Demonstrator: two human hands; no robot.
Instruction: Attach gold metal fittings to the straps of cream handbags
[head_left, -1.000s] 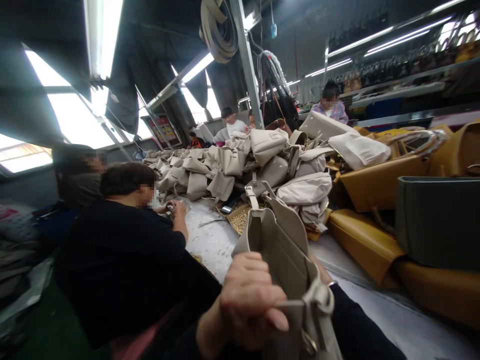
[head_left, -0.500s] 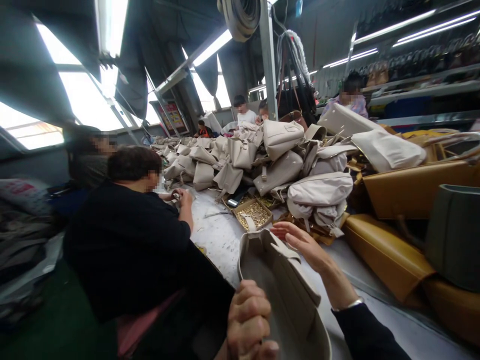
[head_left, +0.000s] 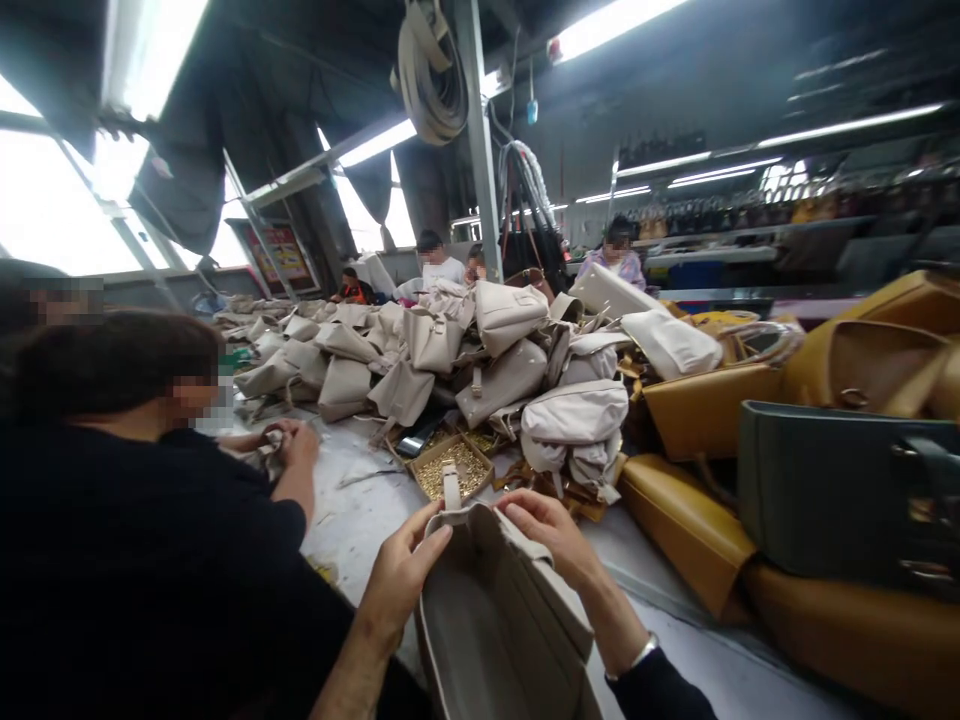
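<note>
A beige handbag (head_left: 502,625) stands with its open mouth towards me, at the bottom middle of the head view. A short strap tab (head_left: 450,485) rises from its far end. My left hand (head_left: 397,575) grips the left rim near that end, thumb on the inside and fingers outside. On the opposite rim, my right hand (head_left: 551,535) pinches the edge close to the far corner. Its fingertips are partly hidden by the bag. Just beyond the tab sits a shallow box (head_left: 420,488) of small gold-coloured metal pieces.
A large heap of beige bags (head_left: 349,385) covers the table beyond. Mustard bags (head_left: 679,525) and a dark green bag (head_left: 817,490) lie on the right. A co-worker in dark clothing (head_left: 150,560) sits close on my left, handling a small piece. A phone-like object (head_left: 418,440) rests behind the box.
My left hand has moved from the near left rim, where it was a fist, to the far left rim. My right hand has come onto the right rim. The view has turned right.
</note>
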